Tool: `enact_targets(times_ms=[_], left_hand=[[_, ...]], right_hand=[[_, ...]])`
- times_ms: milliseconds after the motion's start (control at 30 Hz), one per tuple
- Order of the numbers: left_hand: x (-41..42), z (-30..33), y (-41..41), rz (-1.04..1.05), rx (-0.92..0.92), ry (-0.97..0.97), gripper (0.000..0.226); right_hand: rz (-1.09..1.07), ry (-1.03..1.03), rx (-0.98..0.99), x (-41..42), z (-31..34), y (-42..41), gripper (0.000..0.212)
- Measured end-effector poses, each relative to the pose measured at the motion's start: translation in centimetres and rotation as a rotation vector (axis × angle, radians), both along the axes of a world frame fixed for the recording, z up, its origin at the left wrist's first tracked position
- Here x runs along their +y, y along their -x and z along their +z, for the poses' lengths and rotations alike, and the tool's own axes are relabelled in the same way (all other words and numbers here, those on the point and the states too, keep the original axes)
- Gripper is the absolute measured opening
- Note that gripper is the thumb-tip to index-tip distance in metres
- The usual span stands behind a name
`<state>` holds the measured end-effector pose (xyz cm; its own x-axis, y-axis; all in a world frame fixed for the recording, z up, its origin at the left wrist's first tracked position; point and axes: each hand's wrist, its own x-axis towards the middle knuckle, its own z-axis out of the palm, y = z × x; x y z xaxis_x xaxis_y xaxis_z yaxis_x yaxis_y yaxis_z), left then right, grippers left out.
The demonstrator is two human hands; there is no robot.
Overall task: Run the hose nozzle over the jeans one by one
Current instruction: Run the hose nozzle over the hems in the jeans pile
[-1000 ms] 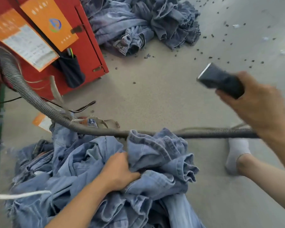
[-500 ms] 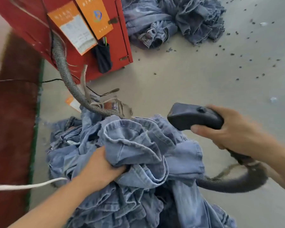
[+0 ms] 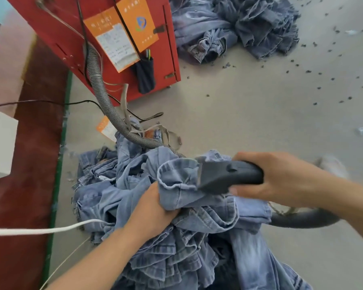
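A heap of light-blue jeans (image 3: 176,237) lies crumpled on the grey floor (image 3: 249,122) directly below the camera, faded denim with paler worn seams, frayed hems and stitched waistbands showing among the folds. The left hand (image 3: 153,212) grips a bunched fold of the top pair, its fingers curled into the cloth and mostly hidden under it, lifting a hemmed edge toward the tool. The right hand (image 3: 279,178) holds the hose nozzle (image 3: 226,176), a dark grey plastic piece with a wide flat mouth; the thumb lies along the underside and the other fingers wrap over the top of the handle. The nozzle's mouth touches the raised denim edge just to the right of the left hand. A ribbed grey hose (image 3: 99,80) runs down from a red cabinet (image 3: 67,38) at the upper left, crosses the far side of the heap, and a darker length of it curves out from under the right forearm. Orange labels (image 3: 124,34) and a dark pouch (image 3: 145,76) hang on the cabinet. A second pile of jeans (image 3: 239,26) sits well apart at the top, with dark scraps (image 3: 308,71) scattered on the floor to the right. A white cord (image 3: 40,230) crosses the lower left.
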<state>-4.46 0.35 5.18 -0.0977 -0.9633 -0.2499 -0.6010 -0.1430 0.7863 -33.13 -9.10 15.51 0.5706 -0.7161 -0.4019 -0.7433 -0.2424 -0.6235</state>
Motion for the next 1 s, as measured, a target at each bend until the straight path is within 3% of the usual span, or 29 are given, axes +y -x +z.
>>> enact_targets(times_ms=[100, 200, 267, 367, 467, 567, 633, 700, 833, 933, 1000], left_hand=[[0.2, -0.2, 0.4, -0.001, 0.017, -0.004, 0.034], [0.1, 0.1, 0.3, 0.012, 0.089, 0.019, 0.033], [-0.2, 0.6, 0.5, 0.030, 0.161, 0.019, 0.033], [-0.8, 0.8, 0.9, 0.106, 0.288, -0.019, 0.032], [-0.4, -0.1, 1.1, 0.092, 0.185, 0.039, 0.030], [0.3, -0.3, 1.5, 0.045, 0.132, -0.001, 0.041], [0.4, 0.3, 1.9, -0.017, 0.126, 0.183, 0.048], [0.6, 0.2, 2.1, -0.044, 0.117, 0.340, 0.042], [0.1, 0.2, 2.1, 0.337, 0.357, -0.008, 0.028], [-0.7, 0.4, 2.1, 0.419, 0.578, -0.157, 0.022], [-0.8, 0.4, 2.1, 0.400, 0.815, -0.236, 0.027]], right_hand=[[-0.268, 0.125, -0.021, -1.1, -1.6, -1.5, 0.021], [-0.529, 0.134, -0.177, -2.3, -1.3, 0.8, 0.020], [-0.482, 0.069, -0.208, -2.3, 0.1, 3.0, 0.026], [-0.220, -0.071, -0.084, -1.0, 1.4, 3.6, 0.047], [-0.024, -0.057, 0.020, -0.1, 0.2, 0.2, 0.035], [-0.270, 0.042, -0.056, -1.0, -1.8, -2.6, 0.019], [-0.441, 0.109, -0.112, -2.2, -1.7, -1.9, 0.021], [-0.473, 0.098, -0.180, -2.6, -1.0, 0.1, 0.021], [-0.315, -0.008, -0.255, -1.2, 0.3, 3.5, 0.023], [-0.139, -0.064, -0.141, -0.8, 0.6, 2.3, 0.039], [-0.047, -0.048, -0.060, -0.6, -0.6, -0.1, 0.032]])
